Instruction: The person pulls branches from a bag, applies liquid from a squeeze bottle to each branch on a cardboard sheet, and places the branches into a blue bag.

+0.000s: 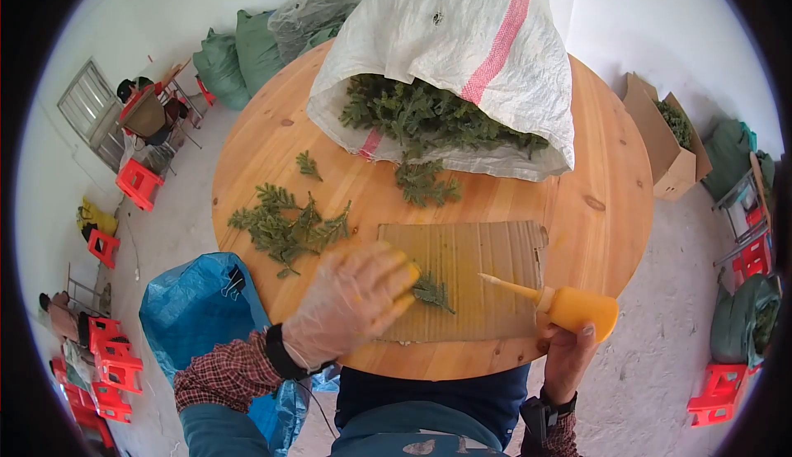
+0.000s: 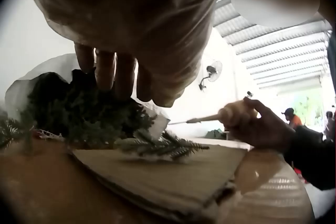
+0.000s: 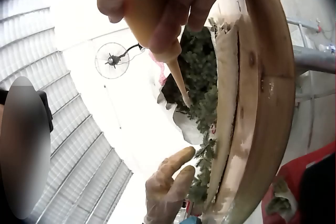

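2 hands, apart. My right hand (image 1: pixel 569 360) grips 1 yellow bottle (image 1: pixel 584 313), nozzle pointing left. My gloved left hand (image 1: pixel 351 302), fingers loosely extended, beside 1 green sprig (image 1: pixel 431 292); contact, cannot tell. Sprig lies on 1 cardboard sheet (image 1: pixel 495 318). More cuttings (image 1: pixel 285 224) to its left, overlapping, uncountable. Counter (image 1: pixel 610 143) round, wooden; white walls, 1 fan (image 3: pixel 112 60). 1 white sack (image 1: pixel 437 44) lying mouth towards me, greenery (image 1: pixel 429 115) inside. 1 blue bag (image 1: pixel 186 313) beside counter. 1 cardboard box (image 1: pixel 672 172) beyond, holding greens (image 1: pixel 675 123).
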Demonstrator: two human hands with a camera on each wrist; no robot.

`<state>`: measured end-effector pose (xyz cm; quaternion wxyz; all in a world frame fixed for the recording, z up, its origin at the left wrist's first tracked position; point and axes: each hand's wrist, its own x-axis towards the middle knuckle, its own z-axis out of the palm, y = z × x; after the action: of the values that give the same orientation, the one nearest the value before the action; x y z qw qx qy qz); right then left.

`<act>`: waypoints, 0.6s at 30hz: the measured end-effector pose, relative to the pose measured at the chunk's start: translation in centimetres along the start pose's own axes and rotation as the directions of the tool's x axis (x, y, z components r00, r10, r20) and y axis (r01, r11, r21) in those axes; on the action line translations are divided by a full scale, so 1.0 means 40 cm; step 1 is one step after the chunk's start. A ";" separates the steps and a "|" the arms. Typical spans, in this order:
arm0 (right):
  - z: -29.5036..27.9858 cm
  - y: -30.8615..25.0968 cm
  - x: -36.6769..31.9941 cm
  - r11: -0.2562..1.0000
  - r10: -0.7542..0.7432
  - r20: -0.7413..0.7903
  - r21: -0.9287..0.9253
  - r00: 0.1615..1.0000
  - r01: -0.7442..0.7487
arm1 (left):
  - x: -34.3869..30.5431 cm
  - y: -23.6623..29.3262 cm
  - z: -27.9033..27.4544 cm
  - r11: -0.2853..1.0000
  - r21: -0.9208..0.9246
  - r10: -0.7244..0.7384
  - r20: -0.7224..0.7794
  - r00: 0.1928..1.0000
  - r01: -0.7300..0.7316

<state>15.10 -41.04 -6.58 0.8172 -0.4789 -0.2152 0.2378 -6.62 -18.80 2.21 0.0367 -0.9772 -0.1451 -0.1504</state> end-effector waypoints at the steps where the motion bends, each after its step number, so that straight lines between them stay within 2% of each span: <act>1: 0.000 0.001 -0.003 1.000 -0.002 0.001 -0.017 1.000 0.003 | -0.010 0.005 0.016 0.994 0.030 0.103 -0.028 0.994 -0.102; 6: 0.024 0.048 -0.031 0.993 -0.105 -0.131 -0.061 0.986 0.098 | -0.034 0.025 0.059 0.984 0.046 0.169 0.111 0.979 -0.175; 9: -0.005 0.082 -0.062 0.954 -0.176 -0.064 -0.257 0.982 0.154 | -0.034 0.037 0.061 0.985 0.066 0.152 0.100 0.983 -0.159; 13: 0.030 0.059 -0.078 0.918 -0.182 0.055 -0.347 0.982 0.190 | -0.034 0.041 0.064 0.979 0.112 0.161 0.109 0.981 -0.173; 14: 0.046 0.044 -0.082 0.917 -0.182 0.056 -0.350 0.982 0.190 | -0.035 0.043 0.065 0.979 0.110 0.160 0.108 0.981 -0.172; 17: 0.108 -0.009 -0.089 0.972 -0.016 0.066 -0.235 0.998 0.031 | -0.036 0.045 0.070 0.980 0.118 0.147 0.089 0.985 -0.157; 18: 0.115 -0.007 -0.089 0.971 -0.017 0.067 -0.237 0.998 0.032 | -0.037 0.044 0.071 0.981 0.117 0.147 0.087 0.985 -0.156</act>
<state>9.68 -40.15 -4.69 0.7493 -0.5628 -0.2743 0.2155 -6.63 -20.55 -0.99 0.1025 -0.9864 -0.0806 -0.0997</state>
